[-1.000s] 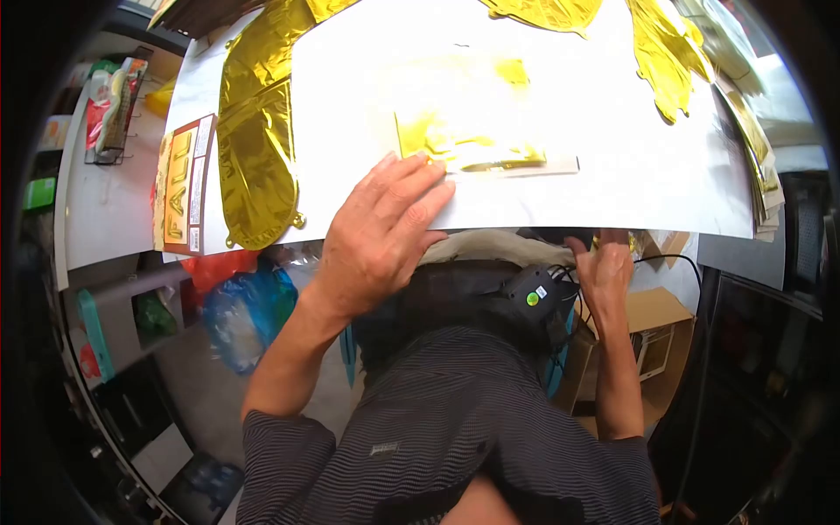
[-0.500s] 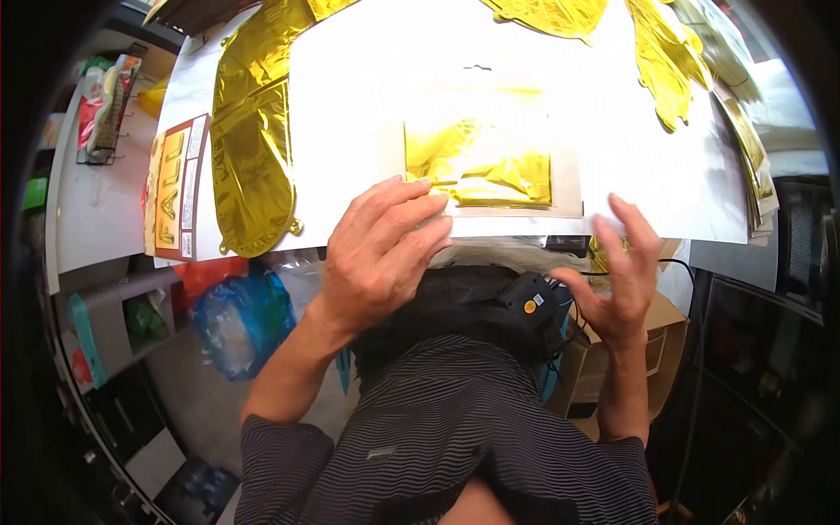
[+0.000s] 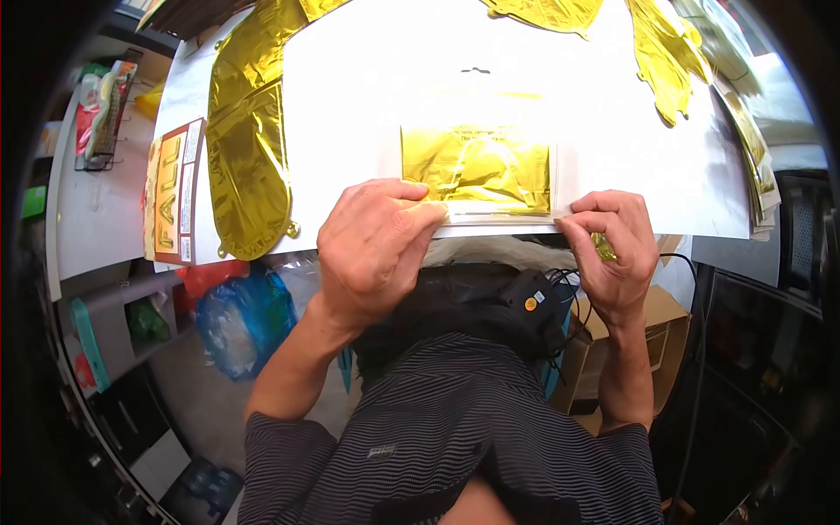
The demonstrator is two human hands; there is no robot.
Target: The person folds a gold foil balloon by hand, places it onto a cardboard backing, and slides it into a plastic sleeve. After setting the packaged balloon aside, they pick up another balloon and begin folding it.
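Note:
A clear plastic bag (image 3: 563, 179) lies on the white table at its near edge, with folded gold foil (image 3: 477, 166) inside and small printed text near the top of the foil. My left hand (image 3: 372, 236) is closed on the bag's near-left corner, fingertips over the foil's lower edge. Pinched between thumb and fingers of my right hand (image 3: 617, 249) is the near-right corner of the bag. Strong glare washes out the bag's upper part.
Flat gold foil balloons lie at the left (image 3: 249, 166) and right (image 3: 661, 70) of the white table (image 3: 350, 114). A package marked "FALL" (image 3: 173, 197) sits at the left edge. Below are a blue plastic bag (image 3: 245, 315), a cardboard box (image 3: 604, 350) and a black cable (image 3: 697, 350).
My right hand, open and raised off the bag before, has come down and closed on its near-right corner. My left hand stays at the left corner.

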